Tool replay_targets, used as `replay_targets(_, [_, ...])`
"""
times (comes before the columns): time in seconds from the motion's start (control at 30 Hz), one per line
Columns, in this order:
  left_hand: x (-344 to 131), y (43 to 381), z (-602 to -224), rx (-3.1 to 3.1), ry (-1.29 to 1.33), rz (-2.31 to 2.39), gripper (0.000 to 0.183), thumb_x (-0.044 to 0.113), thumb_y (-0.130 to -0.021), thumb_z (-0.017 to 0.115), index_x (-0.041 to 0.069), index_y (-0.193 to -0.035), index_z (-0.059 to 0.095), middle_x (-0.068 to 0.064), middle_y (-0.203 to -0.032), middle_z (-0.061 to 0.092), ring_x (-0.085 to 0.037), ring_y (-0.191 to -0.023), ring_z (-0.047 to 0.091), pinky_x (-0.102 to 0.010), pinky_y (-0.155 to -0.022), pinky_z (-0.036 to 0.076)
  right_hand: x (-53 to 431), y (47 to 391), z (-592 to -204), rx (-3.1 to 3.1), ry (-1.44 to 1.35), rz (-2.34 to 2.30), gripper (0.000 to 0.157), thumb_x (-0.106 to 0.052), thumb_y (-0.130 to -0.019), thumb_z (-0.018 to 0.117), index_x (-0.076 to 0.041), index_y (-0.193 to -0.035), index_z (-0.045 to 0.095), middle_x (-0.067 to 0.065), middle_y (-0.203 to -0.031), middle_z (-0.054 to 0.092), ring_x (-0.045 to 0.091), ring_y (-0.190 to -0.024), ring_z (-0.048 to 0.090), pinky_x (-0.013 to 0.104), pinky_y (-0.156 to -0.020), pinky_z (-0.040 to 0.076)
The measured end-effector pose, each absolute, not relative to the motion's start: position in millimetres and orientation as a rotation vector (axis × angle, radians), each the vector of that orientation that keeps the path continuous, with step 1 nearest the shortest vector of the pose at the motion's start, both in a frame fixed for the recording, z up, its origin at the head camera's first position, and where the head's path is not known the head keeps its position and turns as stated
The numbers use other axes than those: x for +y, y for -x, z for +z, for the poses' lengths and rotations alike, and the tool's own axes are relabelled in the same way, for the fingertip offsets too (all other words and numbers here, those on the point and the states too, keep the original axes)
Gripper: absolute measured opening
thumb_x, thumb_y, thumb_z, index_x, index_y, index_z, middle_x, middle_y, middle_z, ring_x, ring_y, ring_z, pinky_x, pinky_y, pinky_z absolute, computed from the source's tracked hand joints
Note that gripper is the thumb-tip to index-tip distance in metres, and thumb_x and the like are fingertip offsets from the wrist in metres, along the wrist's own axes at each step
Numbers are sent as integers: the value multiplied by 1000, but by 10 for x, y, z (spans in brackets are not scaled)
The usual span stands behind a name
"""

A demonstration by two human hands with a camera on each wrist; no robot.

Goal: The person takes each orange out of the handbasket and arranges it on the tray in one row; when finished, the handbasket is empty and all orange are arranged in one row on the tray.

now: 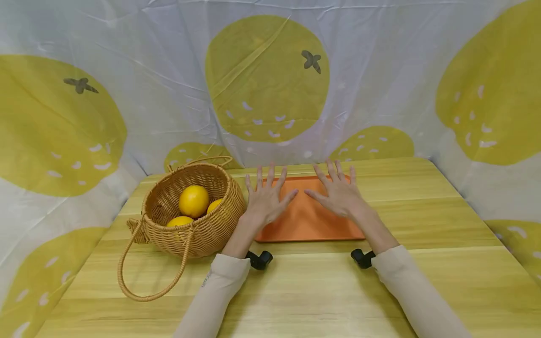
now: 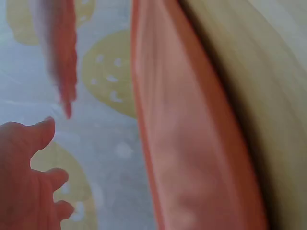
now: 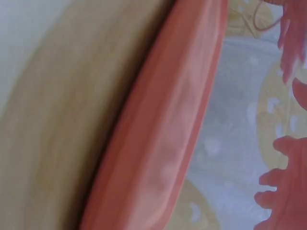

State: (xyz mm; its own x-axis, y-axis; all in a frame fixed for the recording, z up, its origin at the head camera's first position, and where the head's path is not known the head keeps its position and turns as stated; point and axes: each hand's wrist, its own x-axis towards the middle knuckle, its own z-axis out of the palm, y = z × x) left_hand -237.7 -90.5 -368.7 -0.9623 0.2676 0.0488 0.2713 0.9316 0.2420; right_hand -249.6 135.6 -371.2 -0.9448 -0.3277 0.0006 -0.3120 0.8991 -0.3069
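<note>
Both hands hover over an orange tray (image 1: 313, 225) with their fingers spread and nothing held. The left hand (image 1: 266, 202) is above the tray's left part, beside a wicker basket (image 1: 215, 230). Over the right part is the right hand (image 1: 340, 192), its thumb pointing toward the other thumb. Inside the basket lie yellow round fruits, one orange-yellow fruit (image 1: 194, 201) in full view and others partly hidden by the rim. In the left wrist view the left hand (image 2: 24, 177) appears at the lower left, apart from the tray (image 2: 177, 143). The right wrist view has the right hand (image 3: 288, 187) at its right edge.
The basket's handle (image 1: 145, 297) hangs down onto the wooden table (image 1: 304, 291) at the left front. A black wrist device (image 1: 259, 259) sits under the left wrist, another (image 1: 362, 258) under the right. Behind the table hangs a fruit-printed curtain (image 1: 363, 84).
</note>
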Motion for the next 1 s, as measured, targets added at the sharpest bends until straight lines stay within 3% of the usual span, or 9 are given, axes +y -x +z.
replay_targets(0.3, [-1005, 2002, -3171, -3106, 476, -311, 77, 69, -105, 30, 34, -167, 0, -6, -175, -11, -39, -160, -13, -69, -124, -11, 1666, 2505, -3636, 2857, 470, -591, 84, -62, -107, 36, -19, -168, -3, 24, -169, -23, 46, -158, -19, 71, -120, -17])
replay_targets(0.47, [-1186, 1688, -2895, -3073, 446, -290, 79, 65, -105, 38, 32, -167, 1, -7, -175, -10, -39, -160, -14, -69, -123, -11, 1837, 2521, -3705, 2700, 464, -652, 86, -61, -107, 37, -14, -168, -1, 30, -167, -23, 50, -156, -19, 71, -118, -20])
replay_targets(0.7, [-1658, 1270, -2528, -3097, 394, -338, 82, 58, -106, 46, 27, -168, 2, -13, -175, -8, -46, -160, -5, -74, -121, -5, 2143, 2575, -3785, 2509, 394, -660, 91, -60, -105, 45, -10, -167, 0, 39, -163, -21, 57, -151, -21, 76, -116, -14])
replay_targets(0.83, [-2010, 1251, -2318, -3185, 369, -372, 86, 61, -106, 42, 24, -168, -4, -18, -174, -7, -53, -157, 0, -77, -119, -1, 2278, 2588, -3805, 2418, 387, -663, 89, -55, -106, 48, -9, -167, 2, 38, -162, -24, 59, -149, -24, 81, -113, -10])
replay_targets(1.0, [-2433, 1401, -2195, -3259, 433, -561, 85, 56, -107, 45, 16, -168, 2, -20, -174, 2, -50, -158, 6, -72, -121, 11, 2427, 2598, -3834, 2414, 478, -633, 84, -44, -107, 54, -3, -165, 9, 40, -163, -20, 60, -149, -20, 82, -113, -4])
